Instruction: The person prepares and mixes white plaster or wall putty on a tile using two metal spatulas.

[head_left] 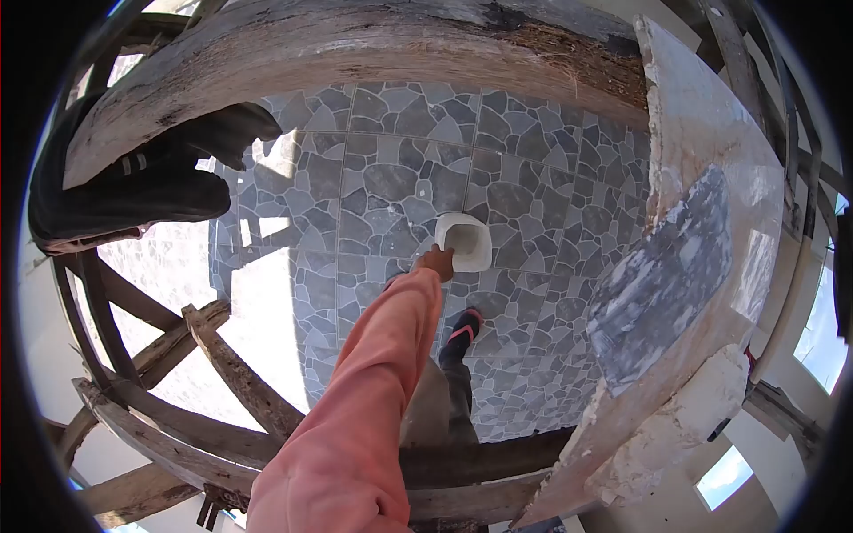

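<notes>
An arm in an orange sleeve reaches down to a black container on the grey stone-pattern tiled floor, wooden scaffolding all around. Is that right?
Not quite: the head view shows the container is white, not black. The hand in the orange sleeve does reach its rim, on the grey tiled floor amid wooden scaffolding.

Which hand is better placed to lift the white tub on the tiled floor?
Left, likely: the left hand is at the near rim of the white tub, arm outstretched. The right hand is not in view.
</notes>
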`<state>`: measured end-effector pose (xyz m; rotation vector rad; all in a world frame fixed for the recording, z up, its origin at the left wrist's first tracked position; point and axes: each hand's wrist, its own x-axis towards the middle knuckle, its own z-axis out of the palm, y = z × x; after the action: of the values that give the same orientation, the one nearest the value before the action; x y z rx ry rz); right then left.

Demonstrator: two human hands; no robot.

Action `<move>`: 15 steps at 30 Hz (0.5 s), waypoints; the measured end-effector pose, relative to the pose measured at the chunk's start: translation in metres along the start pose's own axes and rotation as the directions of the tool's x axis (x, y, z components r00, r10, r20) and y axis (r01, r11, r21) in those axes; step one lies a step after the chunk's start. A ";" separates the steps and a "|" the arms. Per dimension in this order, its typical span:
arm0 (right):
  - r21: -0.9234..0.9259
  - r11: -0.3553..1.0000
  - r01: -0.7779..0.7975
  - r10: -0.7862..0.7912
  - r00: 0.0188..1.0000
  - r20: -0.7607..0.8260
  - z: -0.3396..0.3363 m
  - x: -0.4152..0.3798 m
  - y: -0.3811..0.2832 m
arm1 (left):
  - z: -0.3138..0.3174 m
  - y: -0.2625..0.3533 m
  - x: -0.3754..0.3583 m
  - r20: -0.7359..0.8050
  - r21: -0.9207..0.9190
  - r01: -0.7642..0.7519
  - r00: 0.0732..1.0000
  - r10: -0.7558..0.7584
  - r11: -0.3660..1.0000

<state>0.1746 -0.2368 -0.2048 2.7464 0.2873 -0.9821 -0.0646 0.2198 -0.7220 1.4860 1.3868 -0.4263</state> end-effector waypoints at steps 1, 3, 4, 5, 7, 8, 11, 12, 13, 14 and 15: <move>-0.011 1.000 -0.008 0.008 1.000 -0.002 -0.001 0.000 0.000 | 0.006 -0.002 0.003 0.006 -0.014 0.003 1.000 -0.003 1.000; -0.021 1.000 -0.019 0.019 1.000 -0.003 -0.001 -0.001 0.000 | 0.015 -0.005 0.008 0.020 -0.033 0.007 1.000 -0.006 0.999; -0.023 0.999 -0.025 0.025 1.000 -0.005 -0.001 -0.001 0.000 | 0.019 -0.006 0.010 0.031 -0.038 0.005 1.000 -0.004 0.999; -0.024 0.999 -0.028 0.028 1.000 -0.009 -0.003 0.001 0.002 | 0.021 -0.008 0.012 0.041 -0.041 0.004 0.999 -0.002 0.999; -0.034 0.999 -0.037 0.037 0.999 -0.008 -0.001 -0.005 -0.001 | 0.028 -0.011 0.018 0.052 0.039 0.006 0.999 -0.008 0.999; -0.037 0.998 -0.045 0.045 0.999 -0.009 -0.002 -0.008 -0.001 | 0.033 -0.012 0.019 0.061 0.080 0.007 0.998 -0.011 0.997; -0.043 0.997 -0.058 0.058 0.998 -0.008 -0.001 -0.017 0.001 | 0.045 -0.025 0.026 0.080 0.096 -0.034 0.996 0.026 0.995; -0.044 0.997 -0.059 0.059 0.998 -0.010 -0.001 -0.018 0.002 | 0.046 -0.028 0.026 0.085 0.091 -0.049 0.996 0.041 0.995; -0.043 0.997 -0.058 0.058 0.998 -0.012 -0.001 -0.021 0.002 | 0.044 -0.030 0.027 0.105 0.105 -0.055 0.994 0.043 0.993; -0.042 0.997 -0.058 0.058 0.998 -0.014 -0.001 -0.021 0.003 | 0.042 -0.031 0.030 0.122 0.117 -0.062 0.991 0.048 0.991; -0.041 0.998 -0.056 0.056 0.998 -0.016 0.000 -0.023 0.003 | 0.044 -0.032 0.033 0.142 0.127 -0.070 0.988 0.052 0.989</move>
<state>0.1581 -0.2419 -0.1894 2.7102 0.2292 -0.9308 -0.0682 0.1952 -0.7810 1.5707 1.2199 -0.5801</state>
